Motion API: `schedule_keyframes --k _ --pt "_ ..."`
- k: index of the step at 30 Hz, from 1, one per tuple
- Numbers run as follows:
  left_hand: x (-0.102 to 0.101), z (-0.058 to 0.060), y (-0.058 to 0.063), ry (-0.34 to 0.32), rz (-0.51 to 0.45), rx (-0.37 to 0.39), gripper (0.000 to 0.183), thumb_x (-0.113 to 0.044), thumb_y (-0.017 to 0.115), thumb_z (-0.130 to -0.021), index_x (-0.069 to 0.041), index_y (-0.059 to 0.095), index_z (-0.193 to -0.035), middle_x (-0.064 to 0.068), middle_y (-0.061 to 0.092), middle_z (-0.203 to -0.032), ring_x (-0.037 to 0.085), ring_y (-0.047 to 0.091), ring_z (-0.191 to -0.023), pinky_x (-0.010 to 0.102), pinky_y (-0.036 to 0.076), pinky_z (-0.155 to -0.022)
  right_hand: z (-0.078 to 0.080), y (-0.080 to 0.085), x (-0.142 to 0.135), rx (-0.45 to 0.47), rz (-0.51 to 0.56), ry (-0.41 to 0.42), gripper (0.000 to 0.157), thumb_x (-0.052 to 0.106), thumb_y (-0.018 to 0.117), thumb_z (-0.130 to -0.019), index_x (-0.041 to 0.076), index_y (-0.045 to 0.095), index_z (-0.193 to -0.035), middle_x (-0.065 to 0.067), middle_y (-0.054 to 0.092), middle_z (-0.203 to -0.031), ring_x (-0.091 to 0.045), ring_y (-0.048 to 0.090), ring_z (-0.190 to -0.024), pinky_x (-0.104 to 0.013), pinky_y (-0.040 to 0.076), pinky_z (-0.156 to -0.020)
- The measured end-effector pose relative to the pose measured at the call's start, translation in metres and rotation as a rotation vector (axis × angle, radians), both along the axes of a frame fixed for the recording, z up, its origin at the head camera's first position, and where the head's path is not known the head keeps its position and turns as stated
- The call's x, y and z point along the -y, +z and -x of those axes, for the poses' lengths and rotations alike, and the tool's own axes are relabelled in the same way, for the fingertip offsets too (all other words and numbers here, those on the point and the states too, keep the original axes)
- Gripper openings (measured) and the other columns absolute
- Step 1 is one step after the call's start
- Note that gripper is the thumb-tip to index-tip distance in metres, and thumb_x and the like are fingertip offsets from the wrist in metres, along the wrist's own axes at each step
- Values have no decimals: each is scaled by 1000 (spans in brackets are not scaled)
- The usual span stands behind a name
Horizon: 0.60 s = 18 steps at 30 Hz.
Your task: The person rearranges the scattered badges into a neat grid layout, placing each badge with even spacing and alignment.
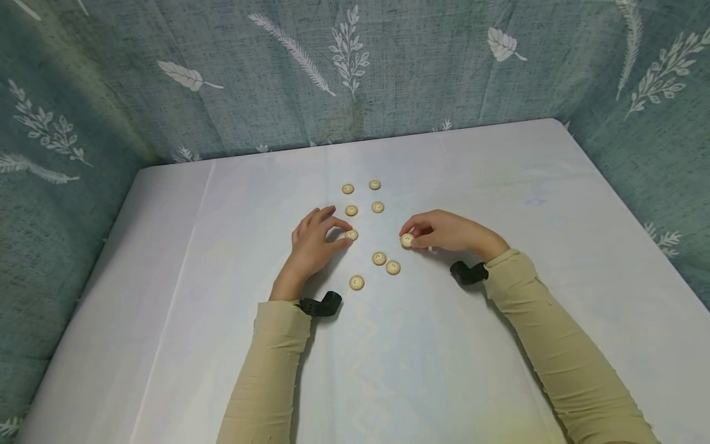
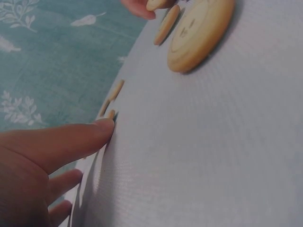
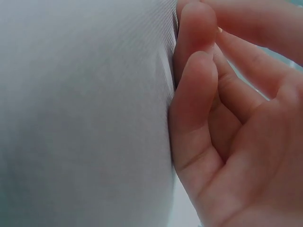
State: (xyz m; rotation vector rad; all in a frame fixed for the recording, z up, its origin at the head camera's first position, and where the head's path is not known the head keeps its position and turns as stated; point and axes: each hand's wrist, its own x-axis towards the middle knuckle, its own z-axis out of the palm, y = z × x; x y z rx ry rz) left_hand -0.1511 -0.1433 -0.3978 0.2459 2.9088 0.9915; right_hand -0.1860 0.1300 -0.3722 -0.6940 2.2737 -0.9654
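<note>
My left hand point(image 1: 315, 245) has thumb and forefinger closed on the edge of a round wooden button point(image 1: 352, 235) on the white-covered table. In the left wrist view the thumb point(image 2: 90, 135) covers most of that button. To the right, my right hand point(image 1: 444, 230) pinches another wooden button point(image 1: 407, 240) between thumb and fingers, its face with small holes turned up. This button also shows at the top of the left wrist view. The curled fingers point(image 3: 194, 99) hide it in the right wrist view, where they rest along the cloth.
Between the hands and nearer me lie two buttons close together point(image 1: 386, 263) and a single button point(image 1: 357, 282). Two short rows of buttons point(image 1: 363, 198) lie farther back. A patterned green curtain point(image 1: 388, 74) borders the table. Each wrist carries a black camera point(image 1: 322, 304).
</note>
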Motion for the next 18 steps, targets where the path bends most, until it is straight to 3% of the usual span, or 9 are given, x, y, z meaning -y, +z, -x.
schedule_keyframes --k 18 --pt "1 0 0 -9 12 -10 21 -33 63 -81 -23 62 -100 2 28 -142 26 9 -133 50 5 -100 0 0 3 4 3 -63 24 20 60 -85 12 59 -109 -5 58 -83 -19 51 -69 -31 41 -64"
